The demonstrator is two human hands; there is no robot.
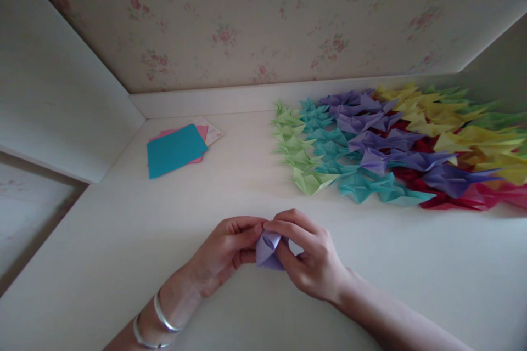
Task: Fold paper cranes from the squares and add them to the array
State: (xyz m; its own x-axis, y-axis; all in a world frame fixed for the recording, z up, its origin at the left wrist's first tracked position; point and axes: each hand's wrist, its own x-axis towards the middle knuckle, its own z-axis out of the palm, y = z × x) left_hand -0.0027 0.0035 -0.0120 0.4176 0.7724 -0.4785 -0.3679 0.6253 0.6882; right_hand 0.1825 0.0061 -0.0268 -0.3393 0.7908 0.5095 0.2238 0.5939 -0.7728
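Observation:
A partly folded sheet of purple origami paper (268, 255) is held between both hands, above the front middle of the white table. My left hand (228, 249) pinches its left edge and top with thumb and fingers. On the opposite side, my right hand (310, 255) grips it, with index finger along the top and thumb pressed at the fold. The fingers hide the paper's right part. Two silver bangles (162, 315) circle my left wrist.
Rows of folded paper cranes (370, 159) in green, teal, purple, red and yellow fill the back right of the table (230, 192). Teal paper sheets (175, 151) lie over pink ones at the back left. A white panel (53, 77) stands left; floral wallpaper (222, 16) is behind.

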